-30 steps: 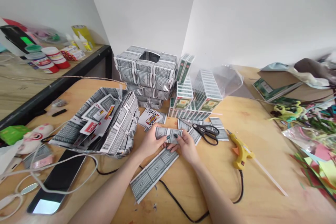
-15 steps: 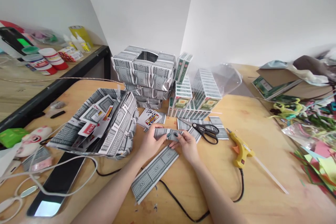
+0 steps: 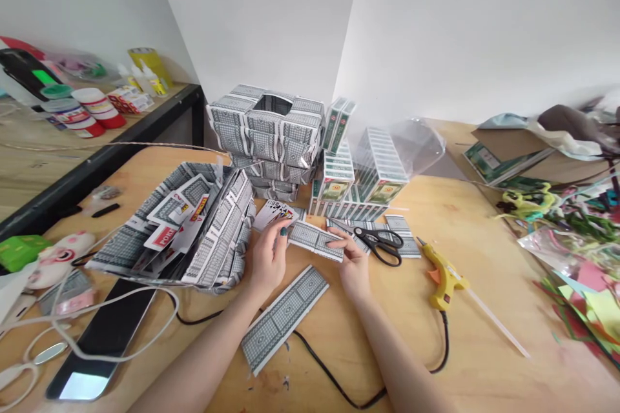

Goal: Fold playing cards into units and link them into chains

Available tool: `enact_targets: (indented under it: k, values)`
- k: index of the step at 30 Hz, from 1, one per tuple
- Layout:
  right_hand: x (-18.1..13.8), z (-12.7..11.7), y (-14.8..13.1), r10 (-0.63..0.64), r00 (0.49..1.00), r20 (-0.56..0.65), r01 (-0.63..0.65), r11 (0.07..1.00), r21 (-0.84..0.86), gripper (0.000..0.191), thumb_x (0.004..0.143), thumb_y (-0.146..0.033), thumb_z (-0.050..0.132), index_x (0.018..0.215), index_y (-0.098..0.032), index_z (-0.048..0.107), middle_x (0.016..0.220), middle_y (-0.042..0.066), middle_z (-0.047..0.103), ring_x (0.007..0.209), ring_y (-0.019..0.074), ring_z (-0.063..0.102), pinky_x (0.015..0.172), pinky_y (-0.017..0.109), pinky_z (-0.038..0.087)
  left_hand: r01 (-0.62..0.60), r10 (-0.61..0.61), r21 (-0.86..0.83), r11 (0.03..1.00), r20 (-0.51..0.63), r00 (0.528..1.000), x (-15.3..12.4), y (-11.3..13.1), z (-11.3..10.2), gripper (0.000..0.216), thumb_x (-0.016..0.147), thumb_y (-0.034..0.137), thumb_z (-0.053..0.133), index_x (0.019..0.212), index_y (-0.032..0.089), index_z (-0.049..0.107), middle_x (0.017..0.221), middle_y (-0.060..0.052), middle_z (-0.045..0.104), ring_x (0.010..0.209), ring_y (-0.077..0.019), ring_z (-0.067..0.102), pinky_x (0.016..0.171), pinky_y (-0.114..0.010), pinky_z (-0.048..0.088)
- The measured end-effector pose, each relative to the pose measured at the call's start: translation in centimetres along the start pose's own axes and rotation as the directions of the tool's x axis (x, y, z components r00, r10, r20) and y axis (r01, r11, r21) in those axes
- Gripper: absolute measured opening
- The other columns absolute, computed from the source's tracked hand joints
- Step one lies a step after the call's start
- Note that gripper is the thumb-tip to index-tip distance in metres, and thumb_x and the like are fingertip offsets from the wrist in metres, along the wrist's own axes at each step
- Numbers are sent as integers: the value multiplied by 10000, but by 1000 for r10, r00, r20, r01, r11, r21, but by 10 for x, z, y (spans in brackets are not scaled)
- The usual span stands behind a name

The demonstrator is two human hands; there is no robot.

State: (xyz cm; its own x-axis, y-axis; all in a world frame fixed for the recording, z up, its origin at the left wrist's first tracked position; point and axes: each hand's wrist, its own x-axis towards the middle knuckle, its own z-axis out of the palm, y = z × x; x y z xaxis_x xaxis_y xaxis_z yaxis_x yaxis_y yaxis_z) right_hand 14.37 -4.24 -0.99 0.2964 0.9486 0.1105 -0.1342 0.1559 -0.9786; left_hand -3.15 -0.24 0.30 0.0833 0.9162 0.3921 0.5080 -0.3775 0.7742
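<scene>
Both hands hold a short strip of joined playing cards [image 3: 314, 239], patterned backs up, just above the wooden table [image 3: 484, 219]. My left hand [image 3: 268, 258] pinches its left end and my right hand [image 3: 351, 258] pinches its right end. A longer strip of cards [image 3: 283, 317] lies on the table below my hands. A tilted tray-like structure made of cards [image 3: 194, 226] with loose face-up cards in it sits to the left. Face-up cards [image 3: 274, 213] lie just beyond my left hand.
A stacked box built of cards [image 3: 271, 135] and card packs [image 3: 358, 187] stand behind. Black scissors [image 3: 382, 242] and a yellow glue gun [image 3: 443, 277] with its black cord lie to the right. A phone [image 3: 94, 348] and white cable lie left; paper scraps [image 3: 581, 251] are piled right.
The hands have lifted the short card strip slightly and turned it, moving it a little away from me. My left fingers now curl over its left end.
</scene>
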Motion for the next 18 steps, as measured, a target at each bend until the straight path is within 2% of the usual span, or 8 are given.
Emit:
enact_targets:
  k: [4, 8, 10, 14, 18]
  values:
    - [0, -2, 2, 35, 999, -14, -35, 999, -14, 236, 656, -107, 468, 659, -226, 672, 1011, 34, 642, 1023, 233, 543, 885, 405, 400, -67, 72, 122, 990, -39, 997, 1, -3, 2, 322, 837, 161, 391, 1145, 174, 485, 1179, -108, 543, 1155, -220, 464, 972, -412, 393]
    - [0, -4, 7, 94, 991, -99, -103, 991, -82, 236, 639, -112, 470, 675, -220, 676, 718, 10, 670, 745, 204, 601, 723, 350, 461, -105, 96, 290, 951, 47, 994, 1, -13, 7, 449, 787, 134, 457, 1234, 145, 417, 1288, -142, 465, 1270, -271, 328, 1011, -477, 340]
    - [0, -4, 7, 120, 985, -122, -130, 989, -72, 222, 630, -116, 478, 683, -216, 668, 647, -3, 655, 663, 194, 596, 644, 325, 469, -110, 84, 364, 925, 87, 993, 1, -16, 8, 483, 763, 132, 475, 1242, 114, 416, 1304, -165, 449, 1275, -299, 312, 1009, -501, 328]
    - [0, 1, 2, 179, 982, -62, -176, 983, 57, 171, 649, -136, 504, 724, -209, 640, 607, -11, 646, 581, 180, 600, 593, 315, 476, -140, 103, 432, 891, 109, 989, 2, -17, 9, 426, 766, 119, 448, 1190, 84, 477, 1246, -179, 507, 1221, -301, 395, 1004, -495, 328]
    - [-1, 7, -4, 210, 978, 9, -207, 956, 210, 157, 662, -174, 593, 815, -210, 600, 677, -1, 664, 611, 181, 630, 650, 343, 493, -181, 153, 417, 891, 98, 983, 4, -22, 9, 338, 806, 134, 409, 1119, 131, 536, 1186, -141, 563, 1173, -275, 455, 991, -491, 336]
